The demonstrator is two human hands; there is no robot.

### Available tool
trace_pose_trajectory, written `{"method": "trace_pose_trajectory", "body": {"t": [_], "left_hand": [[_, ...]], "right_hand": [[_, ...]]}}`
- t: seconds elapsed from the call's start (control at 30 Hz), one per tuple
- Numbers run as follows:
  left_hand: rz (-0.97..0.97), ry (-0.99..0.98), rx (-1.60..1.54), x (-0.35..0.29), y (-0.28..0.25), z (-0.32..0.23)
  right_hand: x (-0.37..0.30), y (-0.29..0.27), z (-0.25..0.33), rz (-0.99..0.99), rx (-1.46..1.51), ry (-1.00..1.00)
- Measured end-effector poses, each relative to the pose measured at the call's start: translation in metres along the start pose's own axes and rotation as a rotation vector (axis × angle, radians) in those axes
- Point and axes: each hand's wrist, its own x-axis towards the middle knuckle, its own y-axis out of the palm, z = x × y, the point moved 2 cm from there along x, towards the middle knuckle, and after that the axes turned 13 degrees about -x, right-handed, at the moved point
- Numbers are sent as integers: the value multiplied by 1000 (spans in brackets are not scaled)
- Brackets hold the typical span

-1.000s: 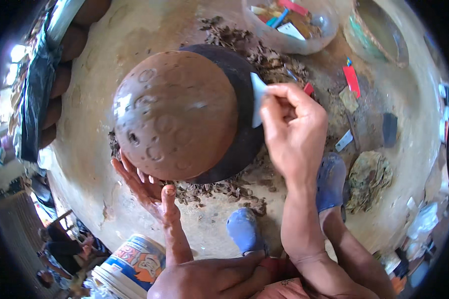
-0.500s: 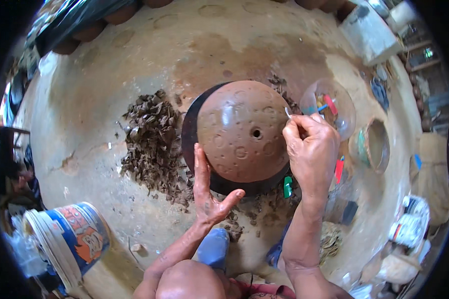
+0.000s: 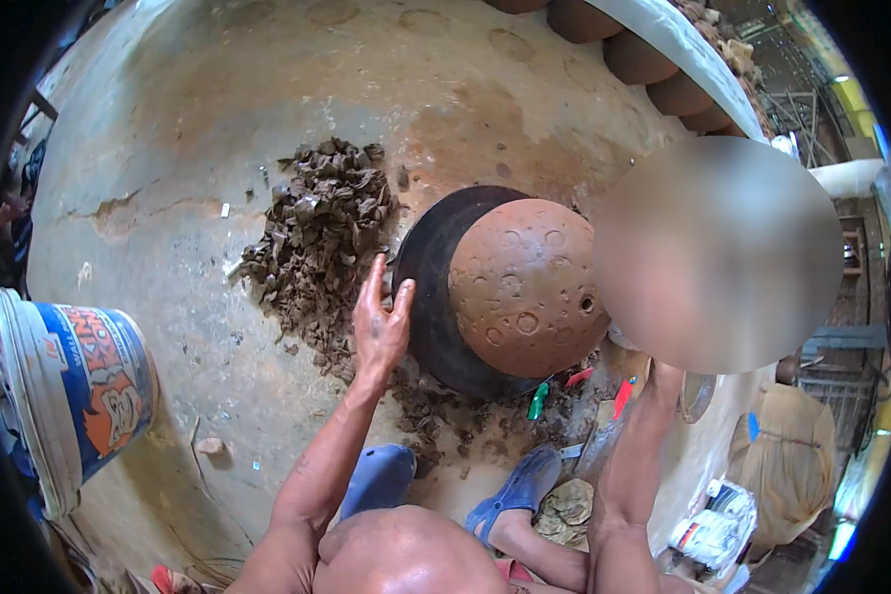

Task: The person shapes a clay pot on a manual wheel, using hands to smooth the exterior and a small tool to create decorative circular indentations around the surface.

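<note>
Clay dome (image 3: 527, 287) sits right of our left hand (image 3: 379, 332), thumb and fingers apart; we cannot tell our blurred right hand's grip.

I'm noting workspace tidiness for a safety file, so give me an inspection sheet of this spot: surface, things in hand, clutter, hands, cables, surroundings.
Surface: tan floor, with a crack on the left and darker patches.
Things in hand: rounded clay piece with ring marks and a hole, over a black round base.
Clutter: heap of clay scraps; green piece; red piece; crumpled rag.
Hands: left hand open beside the base, contact unclear; right hand hidden by blur, only its forearm clear.
Cables: nothing seen for certain.
Surroundings: bucket on the left; row of brown pots at upper right.
</note>
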Motion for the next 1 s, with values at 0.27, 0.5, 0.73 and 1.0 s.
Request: {"method": "trace_pose_trajectory", "body": {"t": [0.27, 0.5, 0.73, 1.0], "left_hand": [[33, 0, -5, -28, -1, 27], [120, -161, -359, -68, 3, 54], [226, -405, -543, -99, 9, 51], [2, 18, -96, 26, 3, 24]], "right_hand": [[-52, -10, 112, -89, -292, -476], [-10, -40, 133, 22, -256, -613], [121, -1, 112, 213, -332, -578], [166, 121, 184, 887, -542, -916]]}}
